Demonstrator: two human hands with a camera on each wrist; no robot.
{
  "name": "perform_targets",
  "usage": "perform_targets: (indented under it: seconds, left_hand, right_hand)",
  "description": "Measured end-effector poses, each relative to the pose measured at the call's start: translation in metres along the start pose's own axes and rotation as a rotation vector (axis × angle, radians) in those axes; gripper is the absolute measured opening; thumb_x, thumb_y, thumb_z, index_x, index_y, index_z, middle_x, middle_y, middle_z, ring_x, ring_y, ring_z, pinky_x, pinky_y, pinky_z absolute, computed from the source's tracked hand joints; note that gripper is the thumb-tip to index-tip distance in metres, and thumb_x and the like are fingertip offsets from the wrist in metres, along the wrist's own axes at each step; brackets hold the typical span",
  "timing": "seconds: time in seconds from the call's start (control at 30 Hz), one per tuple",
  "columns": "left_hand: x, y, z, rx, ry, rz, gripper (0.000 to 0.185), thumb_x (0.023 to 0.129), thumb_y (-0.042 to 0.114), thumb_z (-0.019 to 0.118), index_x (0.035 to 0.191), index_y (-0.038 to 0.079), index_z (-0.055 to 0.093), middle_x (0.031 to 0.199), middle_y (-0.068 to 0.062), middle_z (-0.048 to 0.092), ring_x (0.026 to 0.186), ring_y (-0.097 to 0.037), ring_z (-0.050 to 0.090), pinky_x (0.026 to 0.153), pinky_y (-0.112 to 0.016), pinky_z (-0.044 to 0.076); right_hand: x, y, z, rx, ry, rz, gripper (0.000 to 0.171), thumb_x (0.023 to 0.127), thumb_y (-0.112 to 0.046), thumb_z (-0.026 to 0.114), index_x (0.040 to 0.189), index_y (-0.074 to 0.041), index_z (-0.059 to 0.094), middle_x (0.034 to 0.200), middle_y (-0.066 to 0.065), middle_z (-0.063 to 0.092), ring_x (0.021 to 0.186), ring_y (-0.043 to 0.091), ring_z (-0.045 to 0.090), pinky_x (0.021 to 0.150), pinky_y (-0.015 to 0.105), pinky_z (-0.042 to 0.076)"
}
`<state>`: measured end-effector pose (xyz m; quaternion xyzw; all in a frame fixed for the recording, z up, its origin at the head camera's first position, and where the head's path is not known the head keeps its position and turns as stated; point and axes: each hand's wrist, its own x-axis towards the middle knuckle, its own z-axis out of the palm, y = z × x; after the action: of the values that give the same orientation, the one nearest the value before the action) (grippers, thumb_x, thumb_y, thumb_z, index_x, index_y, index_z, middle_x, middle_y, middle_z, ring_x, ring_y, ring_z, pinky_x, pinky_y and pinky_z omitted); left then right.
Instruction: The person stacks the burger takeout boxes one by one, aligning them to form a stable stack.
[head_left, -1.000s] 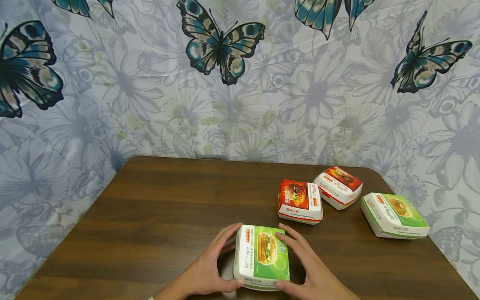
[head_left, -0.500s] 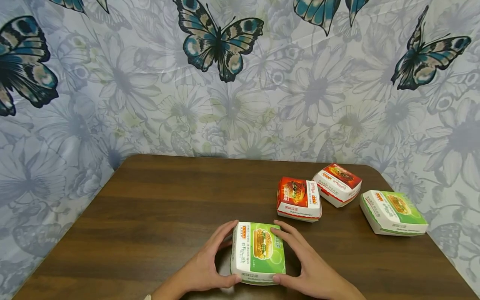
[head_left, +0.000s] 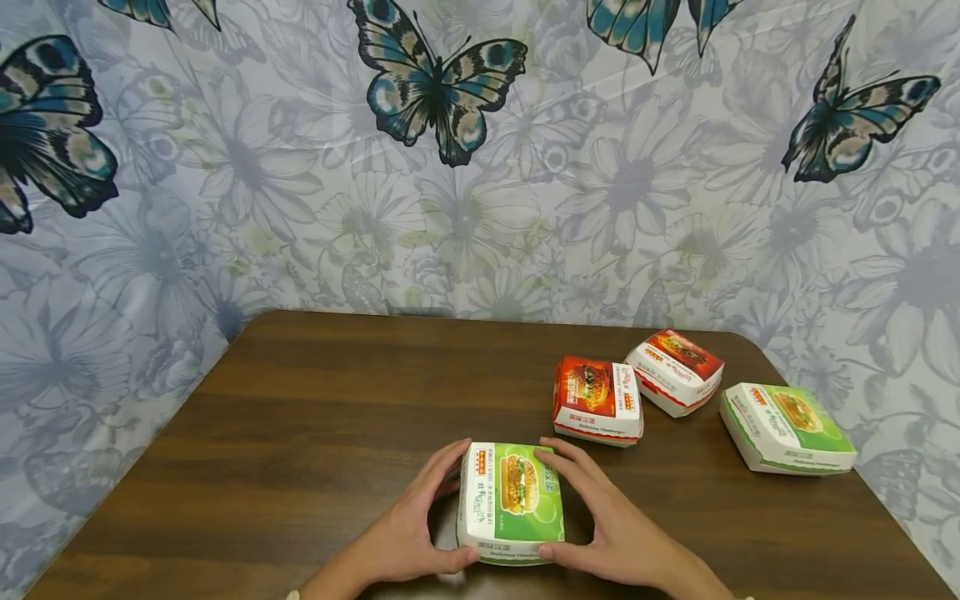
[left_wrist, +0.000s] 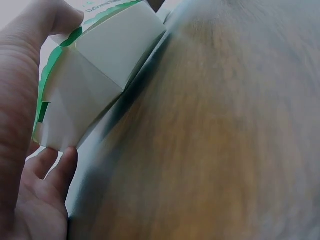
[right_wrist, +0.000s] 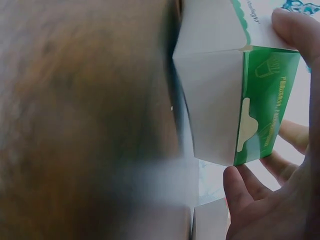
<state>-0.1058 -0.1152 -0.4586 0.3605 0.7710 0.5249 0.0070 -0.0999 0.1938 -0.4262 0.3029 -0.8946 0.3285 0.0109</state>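
Note:
A green and white burger box (head_left: pixel 511 502) with a burger printed on its lid sits near the front of the table, between the two hands. My left hand (head_left: pixel 414 518) grips its left side, thumb at the near edge and fingers toward the far corner. On the right side, my right hand (head_left: pixel 600 521) holds it the same way, with a finger over the lid's far right corner. In the left wrist view the white side of the box (left_wrist: pixel 90 75) shows. The right wrist view shows a white wall and green flap of the box (right_wrist: pixel 260 100), its lid closed.
Two red and white burger boxes, one nearer (head_left: pixel 597 400) and one behind it (head_left: pixel 677 372), stand almost touching at the back right. Another green burger box (head_left: pixel 789 428) lies by the right edge of the brown wooden table (head_left: pixel 300 433). A butterfly-patterned cloth (head_left: pixel 465 233) hangs behind.
Both hands have shifted slightly left and away with the green burger box between them. The other boxes keep their places; the head view has tilted a little.

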Motion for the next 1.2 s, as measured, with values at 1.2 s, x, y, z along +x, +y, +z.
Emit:
perform_targets:
  seconds: [1.2]
  left_hand:
    - [0.000,0.002,0.001,-0.025,-0.034,-0.097,0.109,0.083,0.034,0.087,0.165,0.026,0.016,0.165,0.001,0.024,0.147,-0.018,0.037,0.116,-0.035,0.043]
  right_hand:
    - [-0.002,0.017,0.011,0.085,0.011,-0.067,0.094,0.085,-0.048,0.083,0.161,-0.030,0.030,0.165,0.003,0.029,0.147,0.017,0.033,0.114,0.037,0.041]
